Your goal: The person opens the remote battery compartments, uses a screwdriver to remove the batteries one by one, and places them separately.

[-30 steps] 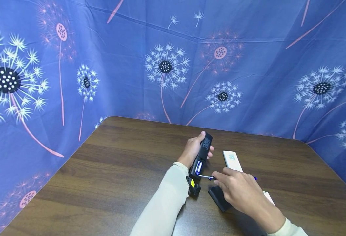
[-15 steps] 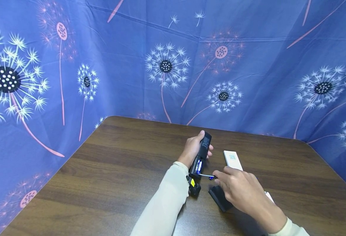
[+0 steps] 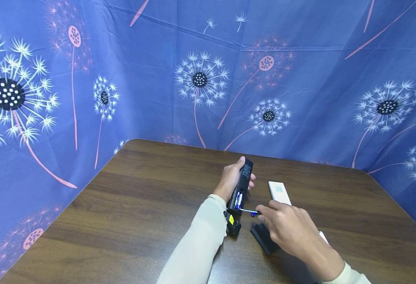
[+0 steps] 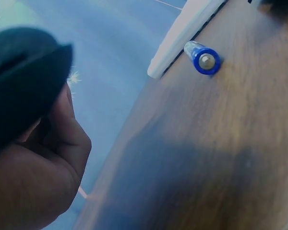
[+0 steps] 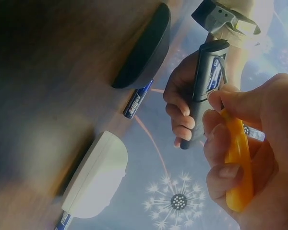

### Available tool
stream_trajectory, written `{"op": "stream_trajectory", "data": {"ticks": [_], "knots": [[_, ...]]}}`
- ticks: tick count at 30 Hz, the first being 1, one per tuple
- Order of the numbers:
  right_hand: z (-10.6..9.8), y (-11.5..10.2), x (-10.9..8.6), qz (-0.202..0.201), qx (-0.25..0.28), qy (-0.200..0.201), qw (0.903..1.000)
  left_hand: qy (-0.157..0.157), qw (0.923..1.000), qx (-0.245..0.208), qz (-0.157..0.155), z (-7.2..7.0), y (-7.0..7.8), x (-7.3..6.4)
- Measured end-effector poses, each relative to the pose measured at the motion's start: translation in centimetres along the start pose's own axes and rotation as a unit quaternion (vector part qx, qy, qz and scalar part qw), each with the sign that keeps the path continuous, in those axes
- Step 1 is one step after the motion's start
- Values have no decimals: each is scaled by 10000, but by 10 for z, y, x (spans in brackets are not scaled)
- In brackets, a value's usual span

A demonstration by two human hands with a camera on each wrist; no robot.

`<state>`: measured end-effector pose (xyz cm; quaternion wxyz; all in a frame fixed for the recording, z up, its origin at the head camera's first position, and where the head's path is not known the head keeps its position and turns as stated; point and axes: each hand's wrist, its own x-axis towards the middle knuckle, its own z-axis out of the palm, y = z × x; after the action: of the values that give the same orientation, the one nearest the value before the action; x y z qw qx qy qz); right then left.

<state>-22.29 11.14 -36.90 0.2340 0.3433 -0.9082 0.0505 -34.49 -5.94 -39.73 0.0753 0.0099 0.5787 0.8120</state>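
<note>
My left hand (image 3: 230,179) grips a black remote control (image 3: 246,173), its back facing up and its battery compartment uncovered. Blue-and-white batteries (image 3: 239,200) lie in that compartment. In the right wrist view my right hand (image 5: 273,124) grips a screwdriver by its orange handle (image 5: 238,163). The thin metal shaft (image 3: 247,211) reaches to the lower end of the compartment, beside the batteries. Just below the shaft a loose blue battery (image 3: 254,214) rests on the table; the left wrist view shows this battery (image 4: 204,60) end-on.
A white remote-like device (image 3: 279,193) with a printed code lies beyond my right hand, partly covered by it. A black curved piece (image 3: 264,238) sits on the brown table (image 3: 122,221) left of that hand. Another battery (image 5: 64,220) lies by the white device. A patterned blue cloth (image 3: 151,98) hangs behind.
The remote control and left hand have shifted very slightly left. The screwdriver tip stays at the compartment, and the right hand is nearly still.
</note>
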Motion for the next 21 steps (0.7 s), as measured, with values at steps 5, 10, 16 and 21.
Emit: {"op": "stream_trajectory", "data": {"ticks": [5, 10, 16, 21], "knots": [[0, 0, -1, 7, -16, 58, 10000, 5, 10000, -19, -2, 0, 1, 0], [1, 0, -2, -15, 2, 84, 10000, 77, 10000, -44, 6, 0, 0, 0], [2, 3, -2, -108, -2, 262, 9996, 208, 9997, -110, 87, 0, 1, 0], [4, 3, -2, -130, -23, 345, 9993, 328, 9993, -158, 24, 0, 0, 2]]}}
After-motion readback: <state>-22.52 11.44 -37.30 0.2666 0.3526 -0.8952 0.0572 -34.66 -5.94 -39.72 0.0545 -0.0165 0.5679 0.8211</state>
